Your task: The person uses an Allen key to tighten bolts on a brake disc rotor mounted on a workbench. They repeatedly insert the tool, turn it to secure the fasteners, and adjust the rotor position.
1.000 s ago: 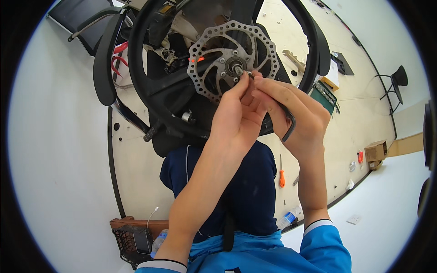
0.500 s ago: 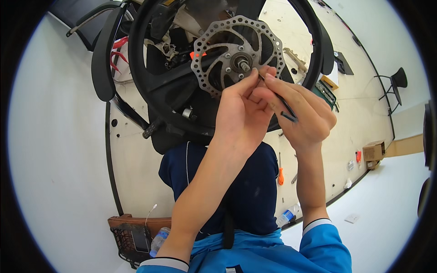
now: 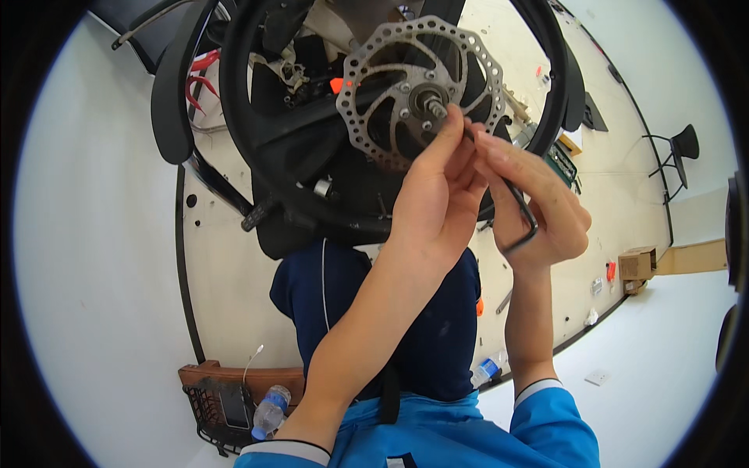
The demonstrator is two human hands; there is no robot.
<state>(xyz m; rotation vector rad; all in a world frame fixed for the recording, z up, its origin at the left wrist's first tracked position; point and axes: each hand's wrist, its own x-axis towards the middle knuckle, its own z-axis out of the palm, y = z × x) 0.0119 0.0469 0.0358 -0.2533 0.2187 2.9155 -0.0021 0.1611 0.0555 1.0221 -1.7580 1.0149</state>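
Observation:
A black wheel [image 3: 243, 148] lies over my lap, with a perforated metal brake disc [image 3: 396, 109] on its hub. A threaded axle [image 3: 435, 108] sticks out of the disc's middle. Just beside the axle end, my left hand [image 3: 438, 187] is closed in a pinch; whatever sits between thumb and fingers is hidden. My right hand [image 3: 550, 203] grips a black L-shaped hex key [image 3: 532, 218] between thumb and fingers. The key's bent end hangs towards my wrist, while its other end runs up to the left fingertips.
Black chair armrests [image 3: 173, 109] flank the wheel. Tools and a green case [image 3: 562, 162] lie on the floor at right. A cardboard box [image 3: 638, 263] stands farther right. Water bottles [image 3: 271, 411] and a black basket [image 3: 207, 405] are near my legs.
Both hands and the brake disc appear shifted slightly right in view. The hex key has turned in my right fingers, its bent end now lower and nearer the wrist.

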